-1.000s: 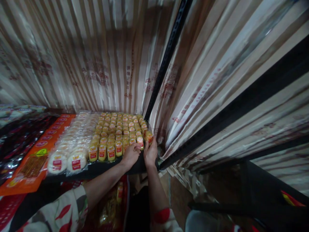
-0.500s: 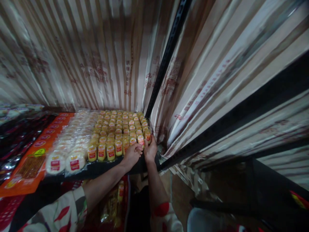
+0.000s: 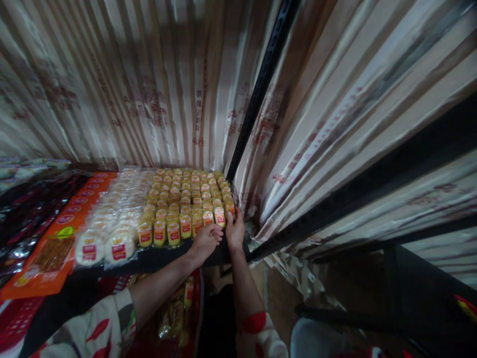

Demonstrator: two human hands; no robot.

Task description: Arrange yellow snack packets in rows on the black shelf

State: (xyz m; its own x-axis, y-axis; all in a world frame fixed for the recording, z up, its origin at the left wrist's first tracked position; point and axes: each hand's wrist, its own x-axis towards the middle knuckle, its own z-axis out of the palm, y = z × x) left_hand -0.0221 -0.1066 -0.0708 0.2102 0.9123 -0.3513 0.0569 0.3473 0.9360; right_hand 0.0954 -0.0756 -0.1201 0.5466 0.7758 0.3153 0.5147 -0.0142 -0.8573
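Rows of small yellow wrapped snack cakes (image 3: 173, 232) with red labels stand upright on a black shelf (image 3: 156, 257). My left hand (image 3: 205, 241) is just in front of their front row, with its fingers curled in and nothing showing between them. At the right end of that row, my right hand (image 3: 235, 231) holds the corner snack cake (image 3: 229, 205), thumb toward its front and fingers along its right side. Part of that cake is hidden by the hand.
Left of the cakes lie clear packs of round white biscuits (image 3: 119, 246), an orange snack bag (image 3: 55, 248) and dark shiny packets (image 3: 33, 209). A black metal post (image 3: 257, 94) rises at the shelf corner before striped curtains (image 3: 167, 74). More packets (image 3: 175, 318) sit below.
The view has shifted slightly. My right thumb has come down a little along the corner cake, and my left hand has drawn slightly away from the front row.
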